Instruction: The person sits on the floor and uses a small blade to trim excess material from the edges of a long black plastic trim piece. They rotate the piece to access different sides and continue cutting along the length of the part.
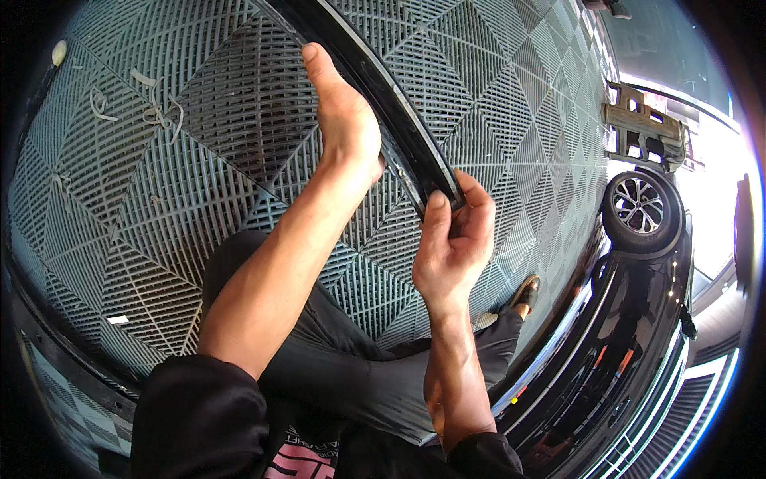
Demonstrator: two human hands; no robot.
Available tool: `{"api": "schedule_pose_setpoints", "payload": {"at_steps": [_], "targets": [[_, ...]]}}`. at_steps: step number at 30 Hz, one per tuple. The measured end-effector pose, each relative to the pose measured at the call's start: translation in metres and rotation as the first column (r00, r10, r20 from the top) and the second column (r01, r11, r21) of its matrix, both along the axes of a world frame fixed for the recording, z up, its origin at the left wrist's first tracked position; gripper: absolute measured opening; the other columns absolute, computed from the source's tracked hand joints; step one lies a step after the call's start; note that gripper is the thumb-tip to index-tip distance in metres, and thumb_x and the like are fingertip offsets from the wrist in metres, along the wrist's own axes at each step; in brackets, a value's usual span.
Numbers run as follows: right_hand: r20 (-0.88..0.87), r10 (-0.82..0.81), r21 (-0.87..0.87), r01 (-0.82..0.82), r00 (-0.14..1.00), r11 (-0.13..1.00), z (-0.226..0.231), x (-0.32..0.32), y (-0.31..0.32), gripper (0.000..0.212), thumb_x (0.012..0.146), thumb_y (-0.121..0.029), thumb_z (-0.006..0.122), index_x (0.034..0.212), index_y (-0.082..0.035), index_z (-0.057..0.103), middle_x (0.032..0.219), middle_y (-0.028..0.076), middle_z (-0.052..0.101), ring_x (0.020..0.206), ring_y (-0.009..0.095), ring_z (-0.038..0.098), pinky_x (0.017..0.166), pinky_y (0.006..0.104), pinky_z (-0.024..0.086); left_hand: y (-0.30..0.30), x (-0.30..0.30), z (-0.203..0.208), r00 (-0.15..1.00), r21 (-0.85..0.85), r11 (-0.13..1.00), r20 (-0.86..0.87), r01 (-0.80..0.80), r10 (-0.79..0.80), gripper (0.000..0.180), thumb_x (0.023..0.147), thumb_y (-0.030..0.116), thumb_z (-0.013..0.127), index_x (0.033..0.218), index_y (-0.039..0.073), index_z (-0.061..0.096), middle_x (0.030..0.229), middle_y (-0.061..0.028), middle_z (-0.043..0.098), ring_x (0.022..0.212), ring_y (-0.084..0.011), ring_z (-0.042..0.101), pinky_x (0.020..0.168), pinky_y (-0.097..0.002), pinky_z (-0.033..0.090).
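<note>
A long black curved trim strip (371,76) runs from the top edge of the view down to the middle, held up above the floor. My left hand (345,120) grips it partway along, thumb lying on its left edge and the other fingers hidden beneath. At the strip's near end, my right hand (456,239) pinches it, with the thumb on the upper face and fingers curled round the right edge. A lighter line follows the strip's right edge. Its far end is cut off by the top of the view.
Grey slatted floor tiles (231,88) lie below. Thin pale strips (162,118) are scattered at the left, near a small white scrap (117,320). A black car (606,335) with a spoked wheel (638,204) stands at the right. My legs (343,359) are folded below my arms.
</note>
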State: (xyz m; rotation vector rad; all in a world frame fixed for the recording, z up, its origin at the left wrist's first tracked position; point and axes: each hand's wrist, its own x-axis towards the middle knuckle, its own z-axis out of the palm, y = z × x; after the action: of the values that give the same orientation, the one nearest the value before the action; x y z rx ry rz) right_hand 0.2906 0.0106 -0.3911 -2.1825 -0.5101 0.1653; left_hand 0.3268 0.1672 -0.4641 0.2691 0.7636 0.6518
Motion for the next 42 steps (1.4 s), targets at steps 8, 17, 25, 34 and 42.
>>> {"api": "schedule_pose_setpoints", "payload": {"at_steps": [8, 17, 25, 34, 42], "targets": [[-0.642, 0.156, 0.268, 0.029, 0.75, 0.963, 0.039, 0.018, -0.006, 0.058, 0.094, -0.006, 0.071, 0.145, 0.005, 0.046, 0.096, 0.005, 0.067, 0.076, 0.008, 0.06, 0.071, 0.022, 0.052, 0.006, 0.0, 0.005, 0.998, 0.023, 1.0, 0.061, -0.01, 0.009, 0.074, 0.103, 0.068, 0.023, 0.134, 0.006, 0.051, 0.115, -0.007, 0.058, 0.101, -0.0189, 0.056, 0.09, -0.0376, 0.051], [-0.493, -0.004, -0.091, -0.047, 0.87, 0.995, 0.048, 0.016, 0.008, 0.041, 0.091, -0.005, 0.073, 0.127, 0.008, 0.058, 0.078, 0.003, 0.067, 0.065, 0.007, 0.061, 0.058, 0.0212, 0.05, 0.004, 0.0, -0.012, 0.999, 0.011, 1.0, 0.033, 0.023, -0.023, 0.076, 0.1, 0.072, 0.022, 0.121, 0.006, 0.053, 0.088, -0.0089, 0.06, 0.076, -0.0208, 0.06, 0.067, -0.0373, 0.054], [-0.339, 0.015, -0.13, -0.062, 0.941, 0.99, 0.033, 0.008, 0.005, 0.035, 0.093, -0.014, 0.075, 0.116, 0.008, 0.06, 0.066, 0.001, 0.062, 0.056, 0.004, 0.054, 0.05, 0.0213, 0.042, 0.0, -0.002, -0.003, 0.994, 0.028, 0.998, -0.088, 0.061, -0.058, 0.087, 0.094, 0.082, 0.02, 0.116, 0.005, 0.053, 0.073, -0.0096, 0.056, 0.06, -0.0219, 0.057, 0.054, -0.0368, 0.052], [-0.263, -0.03, -0.115, 0.0, 0.964, 0.993, 0.018, 0.0, 0.007, 0.039, 0.093, -0.019, 0.076, 0.117, 0.007, 0.057, 0.066, 0.002, 0.063, 0.057, 0.005, 0.054, 0.052, 0.0216, 0.044, 0.005, -0.003, -0.004, 0.998, -0.116, 0.992, -0.028, 0.046, -0.049, 0.085, 0.093, 0.083, 0.026, 0.11, 0.007, 0.058, 0.072, -0.0057, 0.056, 0.062, -0.0208, 0.057, 0.052, -0.0346, 0.048], [-0.607, 0.185, 0.157, -0.112, 0.773, 0.981, 0.054, 0.018, 0.01, 0.063, 0.089, 0.0, 0.074, 0.144, 0.006, 0.044, 0.091, 0.007, 0.069, 0.077, 0.011, 0.066, 0.071, 0.0265, 0.057, 0.003, -0.015, 0.02, 0.937, -0.273, 0.956, 0.35, 0.11, -0.007, 0.09, 0.082, 0.089, 0.032, 0.112, 0.01, 0.061, 0.077, -0.0084, 0.06, 0.064, -0.0244, 0.06, 0.059, -0.0406, 0.052]]}}
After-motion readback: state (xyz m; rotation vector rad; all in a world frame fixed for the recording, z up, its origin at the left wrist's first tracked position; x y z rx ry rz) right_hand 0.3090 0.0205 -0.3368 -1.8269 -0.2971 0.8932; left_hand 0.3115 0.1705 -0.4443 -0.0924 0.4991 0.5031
